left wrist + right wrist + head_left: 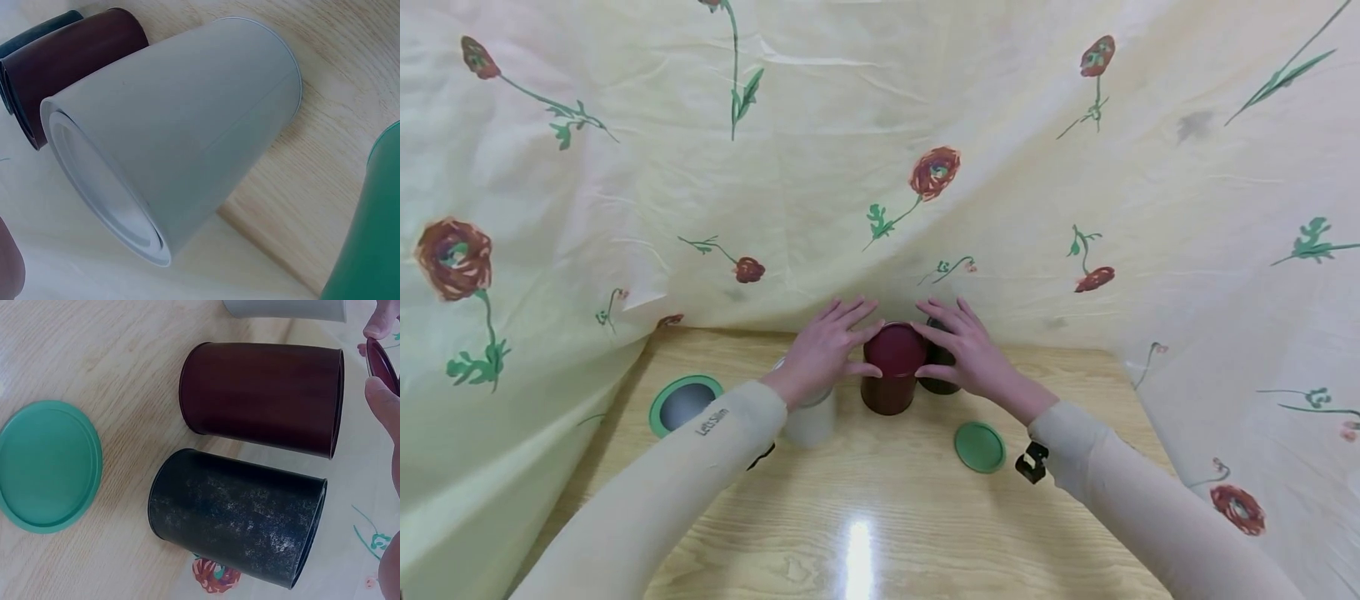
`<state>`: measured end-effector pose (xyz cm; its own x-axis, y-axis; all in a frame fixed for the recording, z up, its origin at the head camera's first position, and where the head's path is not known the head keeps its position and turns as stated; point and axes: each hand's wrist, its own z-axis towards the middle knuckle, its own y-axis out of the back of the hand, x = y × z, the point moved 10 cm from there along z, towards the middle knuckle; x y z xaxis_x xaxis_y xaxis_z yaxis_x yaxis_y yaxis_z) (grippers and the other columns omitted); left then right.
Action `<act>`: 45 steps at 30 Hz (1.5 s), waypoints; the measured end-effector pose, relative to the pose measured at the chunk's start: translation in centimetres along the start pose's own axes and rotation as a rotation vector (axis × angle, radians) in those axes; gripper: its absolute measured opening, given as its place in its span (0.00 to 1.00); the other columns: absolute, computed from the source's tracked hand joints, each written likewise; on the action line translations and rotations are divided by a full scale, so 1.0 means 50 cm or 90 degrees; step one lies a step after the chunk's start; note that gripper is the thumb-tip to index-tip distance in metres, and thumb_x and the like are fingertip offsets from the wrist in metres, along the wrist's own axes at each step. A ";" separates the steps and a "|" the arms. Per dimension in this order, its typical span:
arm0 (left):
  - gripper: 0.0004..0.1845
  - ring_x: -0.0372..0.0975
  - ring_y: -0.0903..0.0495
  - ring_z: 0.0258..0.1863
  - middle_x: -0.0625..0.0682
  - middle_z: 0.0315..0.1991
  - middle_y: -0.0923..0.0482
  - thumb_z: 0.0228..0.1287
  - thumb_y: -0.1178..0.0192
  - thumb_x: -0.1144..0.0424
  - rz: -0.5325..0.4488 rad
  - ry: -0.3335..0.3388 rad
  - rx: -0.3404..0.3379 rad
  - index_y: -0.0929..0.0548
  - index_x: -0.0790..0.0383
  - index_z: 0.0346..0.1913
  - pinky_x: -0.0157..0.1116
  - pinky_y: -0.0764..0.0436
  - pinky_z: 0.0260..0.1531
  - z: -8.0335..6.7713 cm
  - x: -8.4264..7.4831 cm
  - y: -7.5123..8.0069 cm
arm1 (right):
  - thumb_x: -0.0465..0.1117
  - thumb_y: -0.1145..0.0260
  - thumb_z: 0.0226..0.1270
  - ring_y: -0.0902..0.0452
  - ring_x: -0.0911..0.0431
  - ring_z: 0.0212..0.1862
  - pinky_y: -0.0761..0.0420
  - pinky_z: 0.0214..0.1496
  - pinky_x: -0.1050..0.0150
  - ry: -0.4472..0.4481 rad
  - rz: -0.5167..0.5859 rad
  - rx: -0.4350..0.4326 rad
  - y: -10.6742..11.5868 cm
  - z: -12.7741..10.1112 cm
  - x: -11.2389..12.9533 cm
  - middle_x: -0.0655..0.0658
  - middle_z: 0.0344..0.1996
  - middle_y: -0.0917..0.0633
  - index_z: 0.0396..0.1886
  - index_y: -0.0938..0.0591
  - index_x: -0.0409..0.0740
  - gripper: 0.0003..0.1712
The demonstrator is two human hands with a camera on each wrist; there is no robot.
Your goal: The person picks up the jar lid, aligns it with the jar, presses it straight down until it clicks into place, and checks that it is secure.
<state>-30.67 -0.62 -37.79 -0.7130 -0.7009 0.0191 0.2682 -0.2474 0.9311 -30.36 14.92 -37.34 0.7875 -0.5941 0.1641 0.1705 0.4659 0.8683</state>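
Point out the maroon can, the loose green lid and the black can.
maroon can [889,392], head view, on its side wall below the lid.
green lid [979,447], head view, centre of its top.
black can [240,515], right wrist view, middle of its wall.

We wear long cream sleeves [647,492]; small grey letters [712,422] mark the left one, with black straps [1032,462] at our wrists.

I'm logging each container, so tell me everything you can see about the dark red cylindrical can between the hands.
The dark red cylindrical can stands upright on the pale wooden table, smooth and glossy, likely metal. A matching dark red round lid sits at its top, fingertips of the left hand and right hand touching the lid's edge. A white can and a black can flank it.
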 end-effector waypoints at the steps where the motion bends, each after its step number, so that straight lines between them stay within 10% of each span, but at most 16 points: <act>1: 0.42 0.53 0.32 0.79 0.60 0.78 0.29 0.61 0.28 0.34 0.001 0.001 -0.001 0.18 0.57 0.72 0.54 0.37 0.80 0.001 0.001 -0.003 | 0.47 0.12 0.53 0.35 0.34 0.78 0.44 0.79 0.25 -0.003 0.000 0.004 -0.002 0.000 -0.003 0.32 0.76 0.26 0.68 0.16 0.36 0.43; 45: 0.42 0.52 0.33 0.80 0.58 0.79 0.31 0.61 0.32 0.32 0.020 0.044 0.095 0.17 0.54 0.72 0.55 0.37 0.80 0.036 0.042 -0.069 | 0.48 0.16 0.59 0.40 0.33 0.81 0.47 0.81 0.27 -0.064 0.041 0.133 -0.058 0.030 -0.071 0.31 0.76 0.28 0.68 0.17 0.35 0.40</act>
<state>-34.25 -0.03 -40.30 -0.6575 -0.7529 0.0288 0.1868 -0.1259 0.9743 -34.55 14.72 -39.74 0.7277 -0.6353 0.2586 -0.0121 0.3650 0.9309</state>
